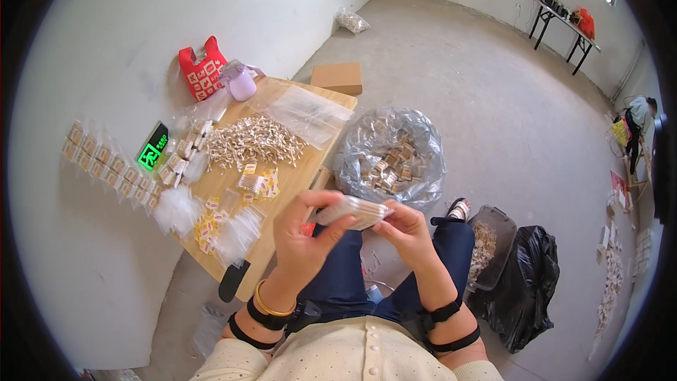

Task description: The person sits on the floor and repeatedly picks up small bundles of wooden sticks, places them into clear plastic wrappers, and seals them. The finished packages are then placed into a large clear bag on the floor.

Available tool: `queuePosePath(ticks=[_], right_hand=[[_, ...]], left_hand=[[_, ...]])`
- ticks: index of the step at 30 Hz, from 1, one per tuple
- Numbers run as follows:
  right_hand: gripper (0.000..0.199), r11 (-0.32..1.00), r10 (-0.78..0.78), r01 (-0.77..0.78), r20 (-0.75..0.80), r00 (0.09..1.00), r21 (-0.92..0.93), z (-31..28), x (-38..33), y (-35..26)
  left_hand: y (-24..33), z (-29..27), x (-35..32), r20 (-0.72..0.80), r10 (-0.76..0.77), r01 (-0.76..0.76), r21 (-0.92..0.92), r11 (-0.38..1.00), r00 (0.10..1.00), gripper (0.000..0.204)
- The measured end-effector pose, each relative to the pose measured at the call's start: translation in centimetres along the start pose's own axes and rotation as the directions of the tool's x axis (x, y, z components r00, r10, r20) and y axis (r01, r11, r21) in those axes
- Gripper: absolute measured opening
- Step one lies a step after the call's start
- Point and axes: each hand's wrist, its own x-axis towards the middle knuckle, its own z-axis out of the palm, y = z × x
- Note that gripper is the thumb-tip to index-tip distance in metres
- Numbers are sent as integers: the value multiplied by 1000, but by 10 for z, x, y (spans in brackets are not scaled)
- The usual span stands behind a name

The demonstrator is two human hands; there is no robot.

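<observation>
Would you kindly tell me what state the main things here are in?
Swab packet: held; whether sealed, cannot tell.
Left grip: closed on the packet.
Right grip: closed on the packet.
Loose swabs: heaped.
Large clear bag: open, packets inside.
Grey tub: open, partly filled.
Lilac jug: upright.
Cardboard box: apparently shut.
Black bag: crumpled.

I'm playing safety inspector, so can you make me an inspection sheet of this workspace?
Surface: wooden table, partly covered
Job's things: packet, held up; loose swabs heaped on the table
Clutter: red bag and jug at the table's far end
Hands: left hand and right hand both hold the packet
Cables: thin line on the far wall, too small to tell
Surroundings: tub and black bag on the floor; another person, far right
</observation>
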Motion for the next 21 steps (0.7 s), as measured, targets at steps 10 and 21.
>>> queuePosePath(ticks=[10, 21], right_hand=[[5, 995, -100, 100, 36, 994, -9, 6, -1, -37], [13, 982, 68, -64, -16, 998, 175, 11, -1, -47]], left_hand=[[-21, -8, -3, 55, -313, 287, -569, 771, 948, 54], [-21, -14, -4, 129, -397, 392, -592, 704, 909, 52]])
